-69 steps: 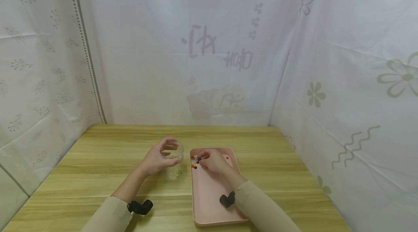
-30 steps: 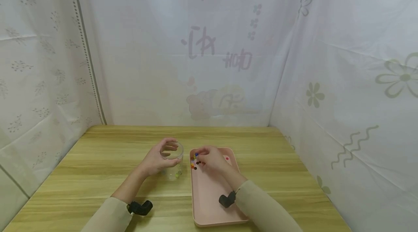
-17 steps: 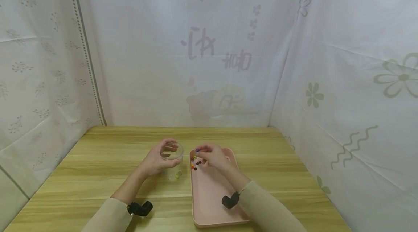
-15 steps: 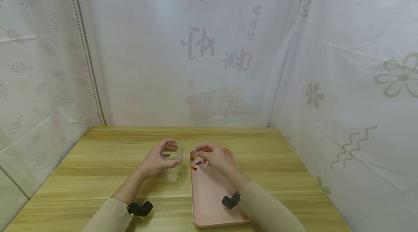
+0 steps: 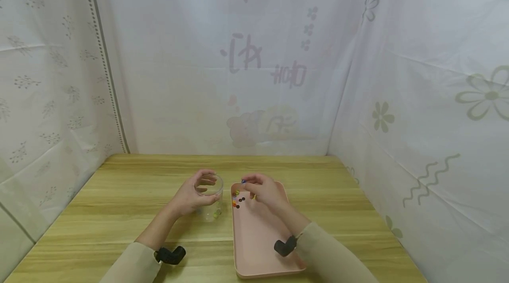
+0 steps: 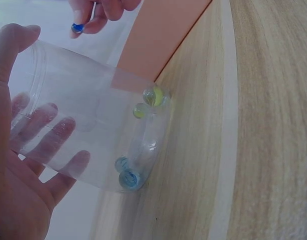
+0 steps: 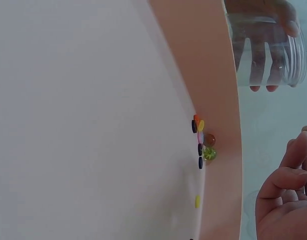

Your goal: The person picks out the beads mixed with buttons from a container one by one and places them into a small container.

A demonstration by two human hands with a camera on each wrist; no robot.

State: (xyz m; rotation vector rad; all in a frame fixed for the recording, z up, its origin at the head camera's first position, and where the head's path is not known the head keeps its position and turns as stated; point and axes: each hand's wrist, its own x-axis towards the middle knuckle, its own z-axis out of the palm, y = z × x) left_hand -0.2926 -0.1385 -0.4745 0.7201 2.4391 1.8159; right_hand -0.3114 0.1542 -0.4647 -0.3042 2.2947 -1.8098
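Note:
My left hand (image 5: pixel 188 196) grips a clear plastic jar (image 6: pixel 88 95) around its upper part, left of the pink tray. Glass marbles lie at the jar's bottom: yellow-green ones (image 6: pixel 154 96) and pale blue ones (image 6: pixel 129 179). Above the tray's far left corner, my right hand (image 5: pixel 264 192) pinches a blue marble (image 6: pixel 77 28) between thumb and fingertips. Beneath that hand, the tray (image 5: pixel 260 247) holds a brown marble (image 7: pixel 209 140), a green marble (image 7: pixel 210 153) and several small flat discs in black, yellow and orange, gathered along the left wall.
The tray and jar are on a wood-grain table (image 5: pixel 131 194). White patterned cloth (image 5: pixel 191 75) encloses the table at the back and both sides. A yellow disc (image 7: pixel 197 201) lies apart from the others in the tray.
My right hand has lifted the blue marble from among the pieces in the tray, then shifted slightly right with it. The left hand and jar stay in place.

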